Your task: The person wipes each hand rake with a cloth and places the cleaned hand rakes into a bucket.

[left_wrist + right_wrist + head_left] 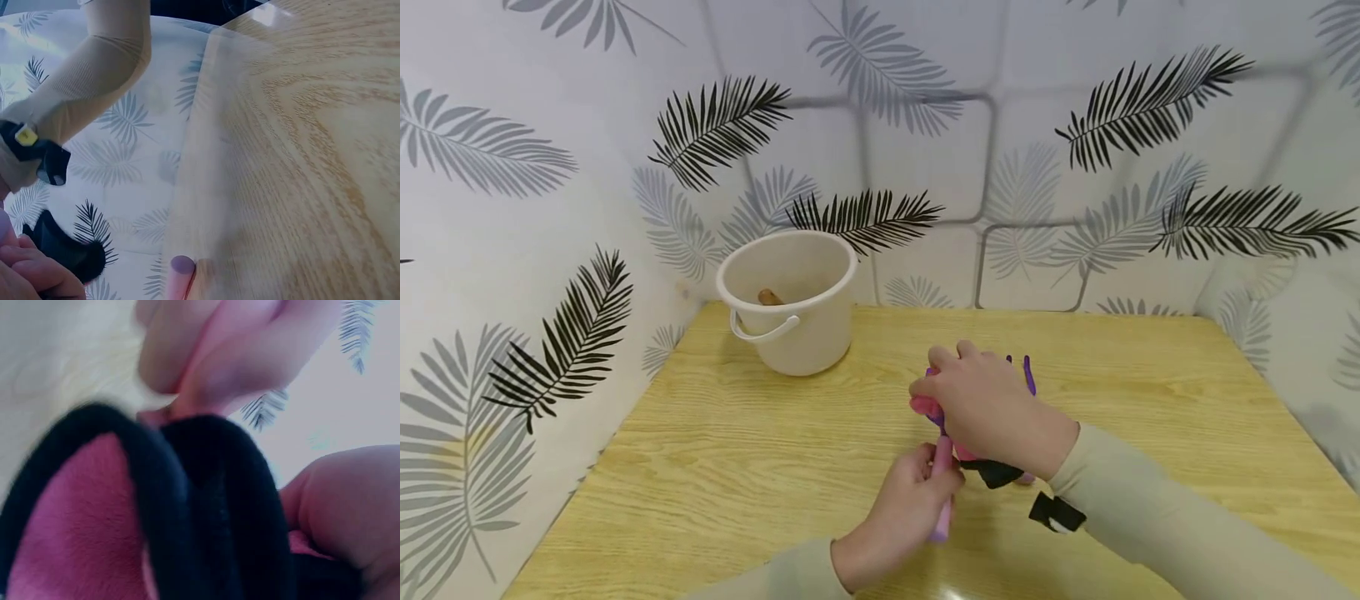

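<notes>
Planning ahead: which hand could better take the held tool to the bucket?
Probably the left hand: it grips the handle; the bucket stands on that side. The right hand holds cloth.

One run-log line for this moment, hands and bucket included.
Left hand: grips pink handle | Right hand: holds black-trimmed pink cloth | White bucket: upright on table, beyond both hands

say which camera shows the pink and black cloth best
The right wrist view: the cloth is close up, pink and black both showing. Head shows parts beside the right hand; left wrist, only a black part.
</notes>
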`<state>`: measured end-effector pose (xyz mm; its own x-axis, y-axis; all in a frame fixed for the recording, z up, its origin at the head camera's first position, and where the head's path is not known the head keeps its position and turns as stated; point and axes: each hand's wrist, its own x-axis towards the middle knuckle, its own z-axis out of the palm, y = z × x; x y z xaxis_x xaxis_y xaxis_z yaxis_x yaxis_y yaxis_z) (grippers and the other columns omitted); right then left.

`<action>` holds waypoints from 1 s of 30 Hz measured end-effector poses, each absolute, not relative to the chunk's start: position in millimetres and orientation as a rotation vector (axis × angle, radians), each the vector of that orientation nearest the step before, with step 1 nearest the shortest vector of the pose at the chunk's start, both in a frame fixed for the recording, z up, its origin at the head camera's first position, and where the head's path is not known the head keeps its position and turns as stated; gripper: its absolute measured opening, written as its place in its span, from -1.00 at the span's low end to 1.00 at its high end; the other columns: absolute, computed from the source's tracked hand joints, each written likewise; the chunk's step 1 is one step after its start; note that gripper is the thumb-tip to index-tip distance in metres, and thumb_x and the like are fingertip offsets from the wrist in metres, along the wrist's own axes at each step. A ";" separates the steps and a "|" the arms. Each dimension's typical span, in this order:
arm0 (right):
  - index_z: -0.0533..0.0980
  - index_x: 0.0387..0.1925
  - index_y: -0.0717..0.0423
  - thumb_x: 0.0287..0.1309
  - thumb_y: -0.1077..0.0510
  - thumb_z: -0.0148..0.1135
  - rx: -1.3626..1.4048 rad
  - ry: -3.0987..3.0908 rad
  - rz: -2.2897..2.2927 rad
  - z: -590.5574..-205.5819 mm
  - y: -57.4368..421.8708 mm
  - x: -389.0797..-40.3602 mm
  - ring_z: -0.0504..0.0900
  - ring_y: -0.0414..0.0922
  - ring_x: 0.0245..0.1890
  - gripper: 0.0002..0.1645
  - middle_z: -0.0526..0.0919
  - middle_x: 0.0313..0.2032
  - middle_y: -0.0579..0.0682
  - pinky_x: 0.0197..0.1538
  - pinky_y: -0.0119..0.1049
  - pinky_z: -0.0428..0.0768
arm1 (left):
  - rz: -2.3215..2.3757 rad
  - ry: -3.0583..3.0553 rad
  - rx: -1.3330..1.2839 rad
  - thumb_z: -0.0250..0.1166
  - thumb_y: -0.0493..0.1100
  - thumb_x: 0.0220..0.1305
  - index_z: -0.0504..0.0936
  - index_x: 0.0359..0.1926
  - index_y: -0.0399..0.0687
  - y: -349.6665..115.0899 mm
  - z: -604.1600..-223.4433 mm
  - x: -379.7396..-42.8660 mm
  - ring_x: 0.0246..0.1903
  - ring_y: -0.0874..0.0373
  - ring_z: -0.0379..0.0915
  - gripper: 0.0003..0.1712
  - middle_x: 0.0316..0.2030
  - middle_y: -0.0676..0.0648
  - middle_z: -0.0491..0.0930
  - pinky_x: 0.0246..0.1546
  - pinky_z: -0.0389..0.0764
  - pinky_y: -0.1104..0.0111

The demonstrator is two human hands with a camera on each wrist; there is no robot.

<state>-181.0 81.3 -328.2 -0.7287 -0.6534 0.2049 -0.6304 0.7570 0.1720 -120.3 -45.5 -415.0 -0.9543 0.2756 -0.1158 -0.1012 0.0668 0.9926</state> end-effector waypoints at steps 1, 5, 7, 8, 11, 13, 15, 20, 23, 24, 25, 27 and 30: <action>0.70 -0.18 -0.24 0.01 0.30 0.34 1.023 -2.723 -0.116 -326.6 83.9 -178.3 0.44 -0.01 -0.37 -0.61 0.58 -0.21 0.00 -0.53 -0.22 0.47 | 1.977 2.064 0.164 0.16 -0.20 0.30 0.51 -0.12 -0.26 -45.4 -414.8 -120.8 -0.71 0.26 0.34 -0.78 -0.63 0.01 0.47 -0.69 0.37 0.46; 0.71 -0.16 -0.24 -0.09 0.36 0.32 1.007 -2.773 -0.092 -323.2 90.0 -175.9 0.45 0.01 -0.35 -0.51 0.59 -0.20 0.00 -0.56 -0.24 0.43 | 2.008 2.053 0.143 0.17 -0.23 0.28 0.52 -0.09 -0.29 -44.9 -414.6 -121.0 -0.67 0.26 0.35 -0.76 -0.61 0.01 0.46 -0.67 0.38 0.46; 0.70 -0.15 -0.22 -0.10 0.31 0.37 0.954 -2.755 -0.106 -324.0 91.4 -180.9 0.44 0.01 -0.38 -0.54 0.56 -0.25 0.00 -0.56 -0.21 0.48 | 2.012 2.061 0.156 0.18 -0.23 0.28 0.52 -0.11 -0.29 -44.5 -413.9 -120.1 -0.68 0.26 0.35 -0.77 -0.61 0.01 0.46 -0.68 0.38 0.47; 0.70 -0.14 -0.22 -0.10 0.29 0.39 0.921 -2.744 -0.110 -324.7 92.2 -183.9 0.44 0.01 -0.38 -0.55 0.56 -0.27 0.01 -0.55 -0.19 0.51 | 2.015 2.065 0.163 0.19 -0.24 0.27 0.52 -0.12 -0.28 -44.3 -413.7 -119.5 -0.68 0.26 0.35 -0.78 -0.61 0.01 0.46 -0.69 0.39 0.47; 0.71 -0.16 -0.20 -0.07 0.24 0.43 0.858 -2.708 -0.111 -328.3 94.8 -193.2 0.41 -0.01 -0.44 -0.61 0.53 -0.34 0.02 -0.58 -0.17 0.54 | 2.029 2.054 0.174 0.19 -0.25 0.27 0.52 -0.12 -0.27 -43.7 -413.3 -117.1 -0.68 0.25 0.36 -0.79 -0.61 0.01 0.45 -0.69 0.40 0.48; 0.71 -0.19 -0.20 -0.03 0.26 0.40 0.851 -2.704 -0.112 -330.2 96.0 -196.2 0.39 -0.02 -0.46 -0.65 0.50 -0.38 0.01 -0.59 -0.20 0.52 | 2.036 2.040 0.167 0.19 -0.26 0.27 0.52 -0.09 -0.26 -43.5 -413.7 -115.4 -0.67 0.25 0.37 -0.78 -0.60 0.01 0.46 -0.69 0.41 0.48; 0.71 -0.23 -0.20 -0.01 0.27 0.39 0.866 -2.710 -0.107 -331.4 96.1 -196.0 0.38 -0.03 -0.47 -0.67 0.49 -0.39 0.00 -0.60 -0.21 0.50 | 2.043 2.026 0.159 0.19 -0.25 0.26 0.52 -0.09 -0.26 -43.6 -414.0 -114.4 -0.67 0.24 0.37 -0.77 -0.60 0.01 0.45 -0.68 0.41 0.48; 0.70 -0.21 -0.16 -0.07 0.27 0.41 0.927 -2.692 -0.121 -332.3 94.4 -183.5 0.42 0.00 -0.43 -0.64 0.51 -0.33 0.01 -0.60 -0.24 0.47 | 2.040 2.045 0.150 0.20 -0.24 0.26 0.53 -0.14 -0.28 -44.6 -415.9 -116.6 -0.69 0.25 0.37 -0.79 -0.63 0.02 0.46 -0.68 0.41 0.48; 0.69 -0.16 -0.19 -0.13 0.32 0.37 0.957 -2.677 -0.107 -331.3 95.1 -174.5 0.45 0.01 -0.42 -0.55 0.56 -0.27 0.02 -0.57 -0.25 0.47 | 2.043 2.058 0.129 0.20 -0.22 0.28 0.53 -0.13 -0.27 -45.7 -415.9 -119.7 -0.68 0.26 0.37 -0.80 -0.63 0.01 0.48 -0.66 0.41 0.47; 0.69 -0.14 -0.20 -0.15 0.33 0.36 0.956 -2.688 -0.095 -331.0 95.7 -172.0 0.46 0.02 -0.40 -0.51 0.57 -0.25 0.02 -0.55 -0.24 0.48 | 2.046 2.057 0.122 0.20 -0.23 0.28 0.53 -0.13 -0.27 -45.9 -415.6 -120.5 -0.68 0.26 0.38 -0.79 -0.62 0.02 0.48 -0.66 0.41 0.47; 0.69 -0.11 -0.22 -0.15 0.35 0.34 0.951 -2.701 -0.082 -330.8 96.8 -170.2 0.47 0.02 -0.39 -0.47 0.59 -0.22 0.03 -0.55 -0.24 0.47 | 2.048 2.056 0.121 0.20 -0.23 0.28 0.53 -0.12 -0.28 -46.1 -415.6 -121.3 -0.67 0.26 0.38 -0.78 -0.62 0.01 0.49 -0.65 0.42 0.47; 0.69 -0.07 -0.23 -0.12 0.36 0.33 0.927 -2.720 -0.056 -331.5 99.8 -169.3 0.48 0.02 -0.37 -0.44 0.60 -0.18 0.03 -0.55 -0.22 0.52 | 2.050 2.056 0.117 0.21 -0.22 0.28 0.53 -0.10 -0.27 -46.5 -415.6 -121.1 -0.66 0.26 0.38 -0.78 -0.61 0.02 0.49 -0.65 0.42 0.47; 0.69 -0.01 -0.16 -0.07 0.34 0.35 0.851 -2.711 -0.044 -334.2 106.0 -174.0 0.50 0.04 -0.35 -0.46 0.60 -0.19 0.06 -0.56 -0.17 0.59 | 2.068 2.034 0.128 0.23 -0.22 0.29 0.53 -0.10 -0.29 -46.3 -414.7 -119.5 -0.64 0.25 0.39 -0.76 -0.58 0.01 0.48 -0.65 0.43 0.46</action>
